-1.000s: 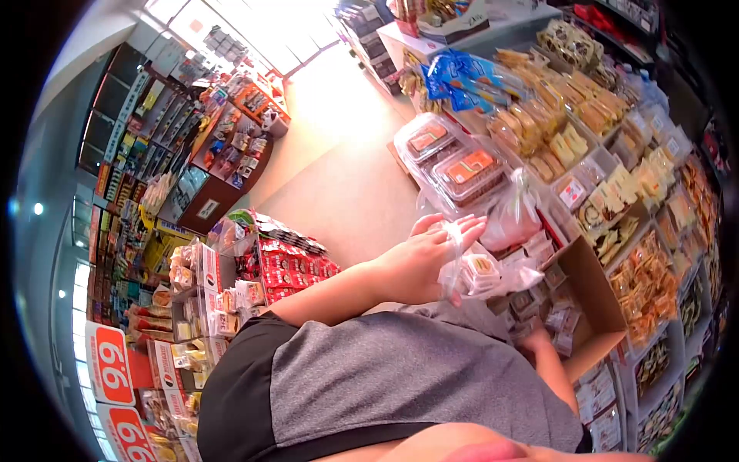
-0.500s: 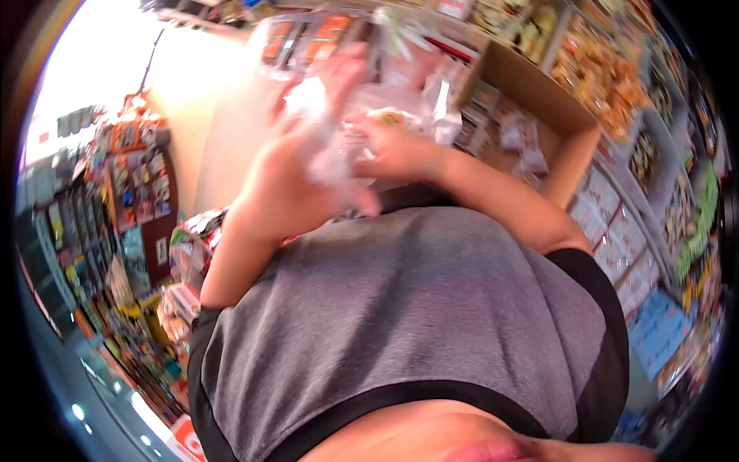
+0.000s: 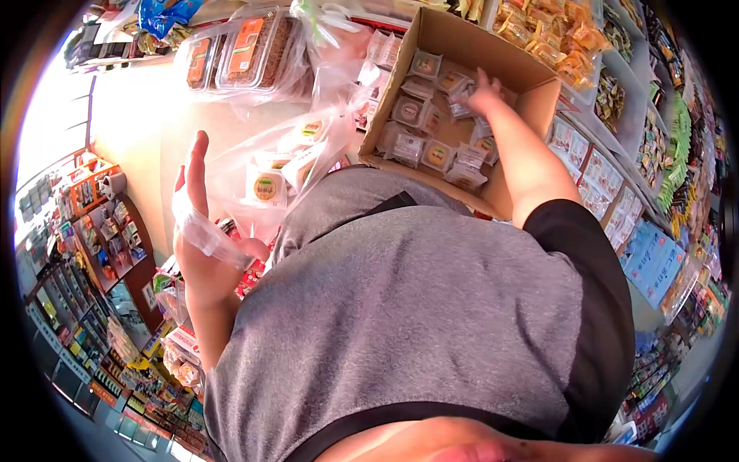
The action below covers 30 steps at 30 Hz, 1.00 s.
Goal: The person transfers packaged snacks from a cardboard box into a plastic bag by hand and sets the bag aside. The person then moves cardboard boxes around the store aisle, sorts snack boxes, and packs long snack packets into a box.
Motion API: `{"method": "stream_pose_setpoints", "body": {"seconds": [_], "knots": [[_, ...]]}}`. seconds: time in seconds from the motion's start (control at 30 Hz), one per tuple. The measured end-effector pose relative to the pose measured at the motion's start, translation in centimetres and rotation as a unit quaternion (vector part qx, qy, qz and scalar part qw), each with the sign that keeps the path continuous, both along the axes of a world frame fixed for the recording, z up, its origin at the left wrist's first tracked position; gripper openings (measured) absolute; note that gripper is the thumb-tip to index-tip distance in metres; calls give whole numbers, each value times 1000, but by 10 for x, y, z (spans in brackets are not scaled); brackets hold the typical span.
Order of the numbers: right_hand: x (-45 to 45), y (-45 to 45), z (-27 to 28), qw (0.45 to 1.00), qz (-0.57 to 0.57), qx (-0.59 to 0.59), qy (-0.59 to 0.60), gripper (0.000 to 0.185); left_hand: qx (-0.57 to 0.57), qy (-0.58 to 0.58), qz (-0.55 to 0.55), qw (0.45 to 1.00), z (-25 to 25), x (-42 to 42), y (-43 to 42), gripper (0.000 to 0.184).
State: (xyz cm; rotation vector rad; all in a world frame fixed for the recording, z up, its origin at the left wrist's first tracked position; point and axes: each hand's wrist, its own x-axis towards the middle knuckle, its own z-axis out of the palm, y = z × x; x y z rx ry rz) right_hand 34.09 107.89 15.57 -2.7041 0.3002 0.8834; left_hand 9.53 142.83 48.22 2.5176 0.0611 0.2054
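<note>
A clear plastic bag (image 3: 231,158) hangs from my left hand (image 3: 202,231), one handle looped round its palm; the fingers are stretched out and the thumb stands apart. Inside the bag lie several small wrapped packets (image 3: 265,187) with round labels. My right hand (image 3: 487,96) is down in a cardboard box (image 3: 531,96) at its right side, fingers apart, touching or just beside some wrapped packets (image 3: 459,105). Its lower fingertips are partly hard to make out. More packets (image 3: 437,155) of the same look lie about the box floor.
Clear boxes of brown food (image 3: 258,50) in plastic lie at the back left. Bins of orange-wrapped goods (image 3: 558,35) and a row of packaged goods (image 3: 596,181) border the box on the right. A shelf of small goods (image 3: 115,239) stands far left.
My hands have parted. The right hand has gone from the bag into the box; the left has moved left and lower with the bag handle round it. The view has shifted.
</note>
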Motion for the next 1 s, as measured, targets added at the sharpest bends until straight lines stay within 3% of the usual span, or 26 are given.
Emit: {"method": "stream_pose_setpoints", "body": {"seconds": [0.13, 0.17, 0.47, 0.57, 0.67, 0.73, 0.8, 0.87, 0.93, 1.0], "knots": [[-27, 32, -5, 975, 210, -53, -41, 102, -1, 46, 6, 999, 0, 6, -5, 122], [-28, 31, -27, 968, 222, -102, -56, 94, 6, 61, 8, 998, -1, 5, -4, 122], [-22, 14, -21, 959, 245, -134, -56, 87, 71, 130, -6, 989, 5, 6, -3, 126], [0, 4, -44, 962, 260, -73, -38, 69, 101, 143, -25, 984, 10, 10, -5, 126], [2, 4, -35, 975, 195, -14, -108, 58, 101, 117, -46, 987, 10, 14, -6, 124], [8, 8, -24, 983, 38, 136, -116, 51, 86, 95, -70, 989, 10, 16, -5, 117], [7, 2, -14, 901, -140, 410, -23, 55, 82, 79, -101, 988, 8, 20, -2, 114], [-9, 8, 33, 752, -229, 618, 7, 58, 78, 69, -120, 987, 8, 26, -6, 109], [-26, 26, 116, 585, -110, 793, 128, 61, 82, 64, -140, 985, 9, 30, -9, 106], [-39, 50, 169, 582, 48, 792, 177, 59, 91, 57, -169, 980, 10, 35, -12, 107]]}}
